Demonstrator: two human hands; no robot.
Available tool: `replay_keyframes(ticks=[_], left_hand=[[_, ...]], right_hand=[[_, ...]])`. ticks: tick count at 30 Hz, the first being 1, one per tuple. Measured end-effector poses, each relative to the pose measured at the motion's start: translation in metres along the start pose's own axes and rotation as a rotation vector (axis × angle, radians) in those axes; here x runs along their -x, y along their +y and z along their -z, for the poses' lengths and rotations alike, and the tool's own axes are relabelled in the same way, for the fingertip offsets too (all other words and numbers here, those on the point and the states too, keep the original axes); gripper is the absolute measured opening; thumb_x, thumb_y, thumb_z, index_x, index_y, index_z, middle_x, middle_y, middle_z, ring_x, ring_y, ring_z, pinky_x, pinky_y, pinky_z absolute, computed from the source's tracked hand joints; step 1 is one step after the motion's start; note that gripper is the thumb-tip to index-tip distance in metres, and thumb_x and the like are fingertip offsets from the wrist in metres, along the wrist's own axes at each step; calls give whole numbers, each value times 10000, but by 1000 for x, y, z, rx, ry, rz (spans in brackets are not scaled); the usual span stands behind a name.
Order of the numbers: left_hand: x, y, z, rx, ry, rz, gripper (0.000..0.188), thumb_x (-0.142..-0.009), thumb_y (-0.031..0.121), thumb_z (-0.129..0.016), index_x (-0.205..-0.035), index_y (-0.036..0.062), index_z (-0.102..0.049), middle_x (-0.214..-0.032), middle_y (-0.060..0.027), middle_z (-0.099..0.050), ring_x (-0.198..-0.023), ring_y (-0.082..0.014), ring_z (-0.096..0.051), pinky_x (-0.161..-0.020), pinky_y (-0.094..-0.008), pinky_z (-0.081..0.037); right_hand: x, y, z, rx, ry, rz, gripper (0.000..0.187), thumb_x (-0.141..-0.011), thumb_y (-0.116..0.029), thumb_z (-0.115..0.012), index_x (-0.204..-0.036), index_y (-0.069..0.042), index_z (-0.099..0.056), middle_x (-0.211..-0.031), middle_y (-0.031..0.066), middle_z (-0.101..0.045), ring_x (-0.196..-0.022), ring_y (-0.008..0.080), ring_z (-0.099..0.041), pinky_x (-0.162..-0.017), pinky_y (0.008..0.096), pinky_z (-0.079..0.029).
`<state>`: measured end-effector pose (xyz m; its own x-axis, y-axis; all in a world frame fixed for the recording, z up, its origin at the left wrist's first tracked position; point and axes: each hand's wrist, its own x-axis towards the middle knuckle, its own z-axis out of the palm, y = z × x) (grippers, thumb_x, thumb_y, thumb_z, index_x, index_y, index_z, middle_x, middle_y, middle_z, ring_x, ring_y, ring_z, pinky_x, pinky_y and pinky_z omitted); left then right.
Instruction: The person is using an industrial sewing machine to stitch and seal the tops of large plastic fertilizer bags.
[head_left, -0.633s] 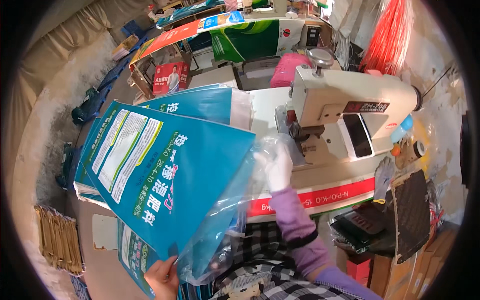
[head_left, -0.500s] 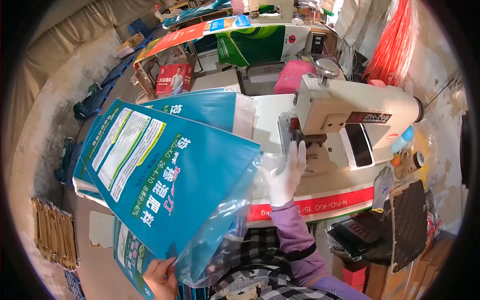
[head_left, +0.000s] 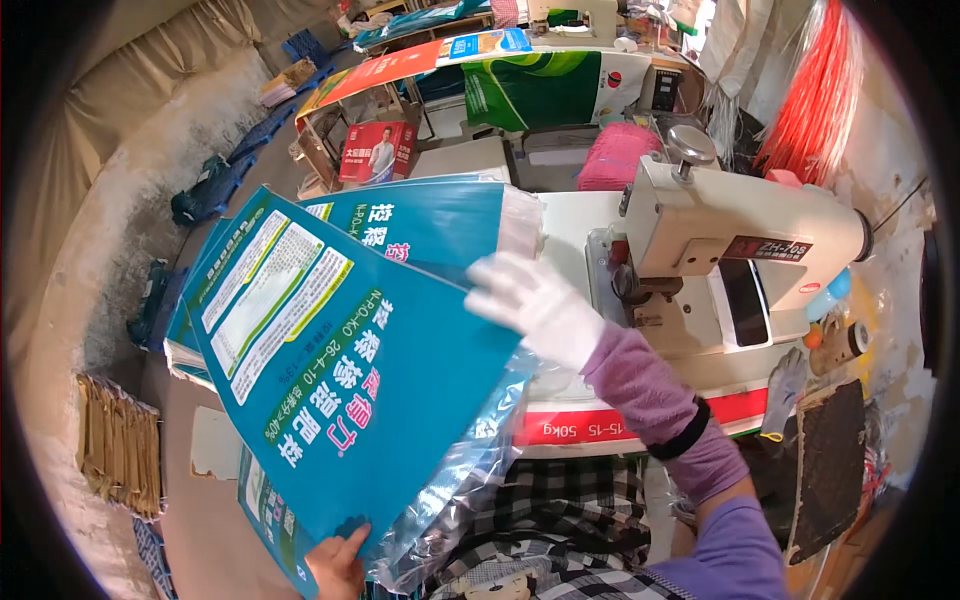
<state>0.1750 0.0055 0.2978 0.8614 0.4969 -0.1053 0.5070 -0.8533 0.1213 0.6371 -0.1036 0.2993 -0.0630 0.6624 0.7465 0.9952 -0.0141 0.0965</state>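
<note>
1 left hand (head_left: 337,566) grips 1 teal bag (head_left: 365,365), 1 right hand (head_left: 540,312) (white-gloved) splayed at its edge.

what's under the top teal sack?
More teal sacks show past the far edge of the top sack; clear plastic film juts out at right. The rest underneath is hidden.

One head view: fisheye, left of pair you wear; faces down and ahead; your left hand (head_left: 336,566) and right hand (head_left: 538,312) near, green sheet (head_left: 530,92) farther off.
</note>
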Motion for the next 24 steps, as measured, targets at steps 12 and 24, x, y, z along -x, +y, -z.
replay_keyframes(ticks=[12,24], left_hand=[[-416,47,150,-75,522,-679,278,-879,38,-519,-1073,102,-707,-1089,-119,-680,-1016,-302,-657,-906,-367,-520],[-501,270,-83,654,-263,-979,234,-614,-180,-524,-637,2,-670,-659,-121,-698,-700,-199,-727,-654,-282,-564]], right_hand=[[99,-165,8,-824,156,-1116,336,-795,-74,-741,-1099,43,-658,-786,114,-661,-659,213,-676,-573,324,-544],[211,-185,104,-675,605,-1839,444,-818,-148,-716,-1235,-5,-659,-977,84,-715,-833,137,-666,-750,280,-519]])
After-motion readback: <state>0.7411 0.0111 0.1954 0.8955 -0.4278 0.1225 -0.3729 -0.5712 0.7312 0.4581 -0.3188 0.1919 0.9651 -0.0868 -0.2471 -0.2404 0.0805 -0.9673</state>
